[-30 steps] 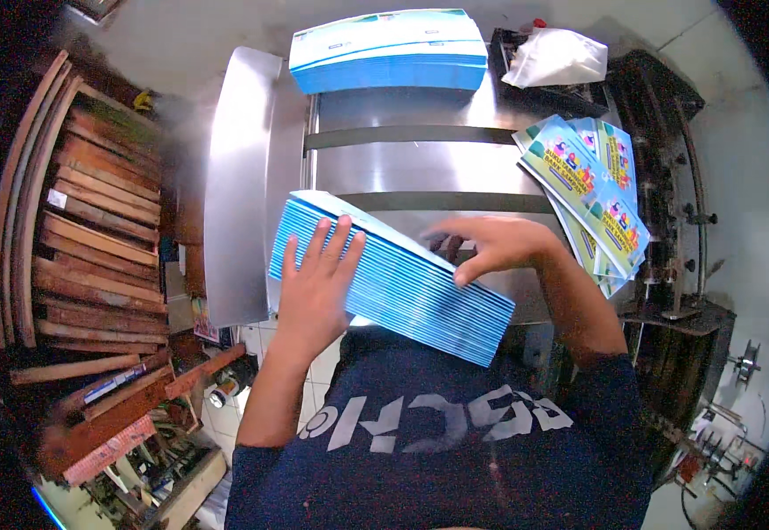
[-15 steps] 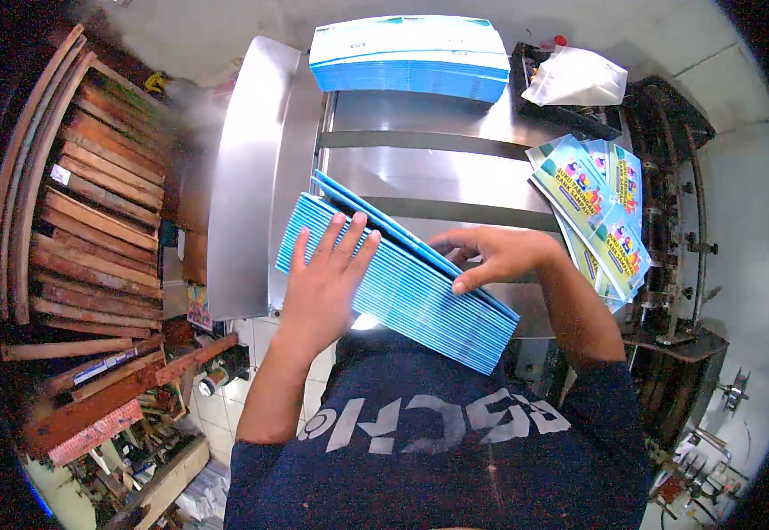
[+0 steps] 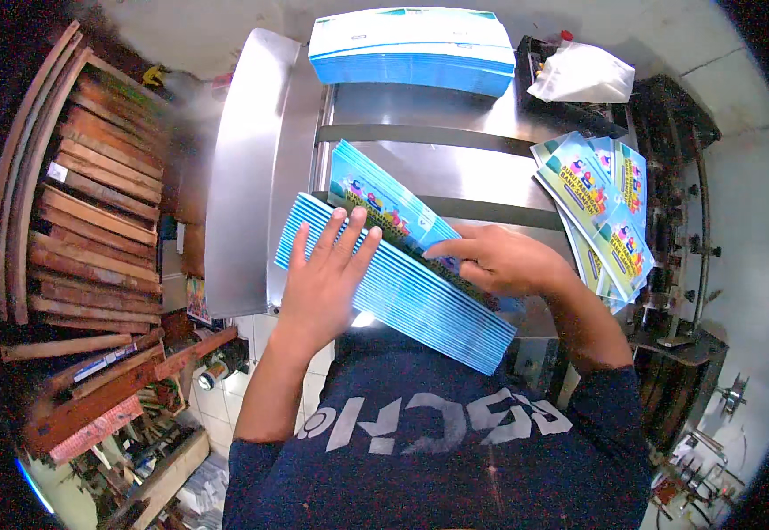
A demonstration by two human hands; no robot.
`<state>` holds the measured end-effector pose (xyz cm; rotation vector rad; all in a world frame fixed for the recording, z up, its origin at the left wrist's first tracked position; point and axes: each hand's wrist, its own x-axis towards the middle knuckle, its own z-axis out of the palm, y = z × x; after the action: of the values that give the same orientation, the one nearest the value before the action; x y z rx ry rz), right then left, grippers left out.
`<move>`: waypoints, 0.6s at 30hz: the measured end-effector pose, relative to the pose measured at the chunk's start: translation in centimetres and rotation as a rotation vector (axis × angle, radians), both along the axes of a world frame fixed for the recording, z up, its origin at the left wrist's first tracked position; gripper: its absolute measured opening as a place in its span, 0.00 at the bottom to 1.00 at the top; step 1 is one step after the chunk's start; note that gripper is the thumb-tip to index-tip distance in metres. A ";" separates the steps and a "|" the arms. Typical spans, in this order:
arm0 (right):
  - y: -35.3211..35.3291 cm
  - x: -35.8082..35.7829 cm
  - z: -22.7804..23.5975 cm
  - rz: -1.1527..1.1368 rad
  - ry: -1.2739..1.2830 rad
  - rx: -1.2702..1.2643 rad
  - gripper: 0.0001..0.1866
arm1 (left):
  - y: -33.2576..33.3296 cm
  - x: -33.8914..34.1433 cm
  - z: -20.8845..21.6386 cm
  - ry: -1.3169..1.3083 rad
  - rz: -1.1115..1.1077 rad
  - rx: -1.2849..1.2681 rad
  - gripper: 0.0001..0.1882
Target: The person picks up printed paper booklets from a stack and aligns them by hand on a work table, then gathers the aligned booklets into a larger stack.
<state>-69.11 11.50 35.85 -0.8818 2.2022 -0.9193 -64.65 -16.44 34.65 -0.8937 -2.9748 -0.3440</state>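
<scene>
A row of blue-and-white booklets stands packed together in front of my body, spines or edges up, slanting from upper left to lower right. My left hand lies on its left part with fingers spread. Just beyond the row, several booklets with coloured covers lean away from it, cover faces showing. My right hand is at their right end, index finger stretched across the covers and thumb apart. Some of its fingers are hidden. A dark gap runs between the row and the leaning booklets.
Everything rests on a metal table with dark strips. A tall stack of printed sheets stands at the far edge. Loose booklets lie fanned on the right, below a black box holding a white bag. Wooden boards fill the left.
Several booklets have tipped away from the row, and their covers now show. My right hand has shifted slightly, its index finger now stretched over them. My left hand stays put.
</scene>
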 end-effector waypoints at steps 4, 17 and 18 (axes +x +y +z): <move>-0.5 0.3 1.0 -0.038 -0.057 0.043 0.31 | 0.0 -0.2 -0.1 0.028 -0.011 -0.001 0.35; -0.6 0.7 1.3 -0.051 -0.020 0.033 0.37 | -0.3 0.1 0.0 0.003 -0.007 0.006 0.34; -0.6 0.7 1.2 -0.046 -0.020 0.031 0.37 | -0.3 0.1 0.2 -0.004 -0.001 0.002 0.33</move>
<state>-68.45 10.93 37.04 -0.8071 2.2221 -0.9086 -64.51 -16.69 34.81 -0.8958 -2.9771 -0.3483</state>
